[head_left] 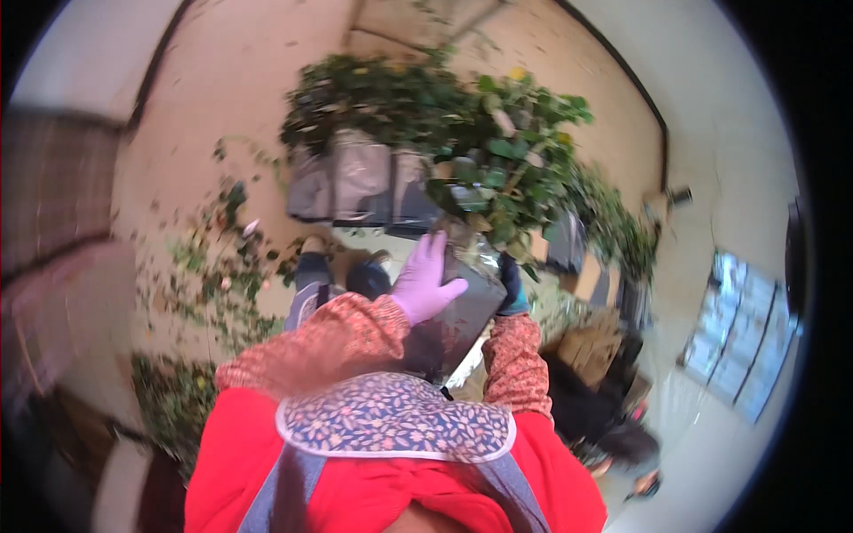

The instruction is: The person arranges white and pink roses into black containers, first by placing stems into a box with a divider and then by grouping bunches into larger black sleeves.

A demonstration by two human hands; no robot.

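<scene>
I hold a dark, tapered container (458, 322) upright in front of me, with leafy green stems (502, 169) and clear plastic at its top. My left hand (420, 280), in a purple glove, grips its left side, thumb toward the middle. My right hand (509, 293), in a dark blue glove, grips the right side; its fingers are partly hidden. Just beyond stands a row of grey, plastic-covered containers (360, 186) full of dense foliage (364, 102).
My feet (360, 275) show below. Scattered leaves and petals (227, 293) lie at the left, with a foliage pile (169, 400). More plant bunches (635, 235) stand at right, near cardboard (586, 346) and a dark heap (613, 435) I cannot make out. A gridded bright panel (737, 329) is farther right.
</scene>
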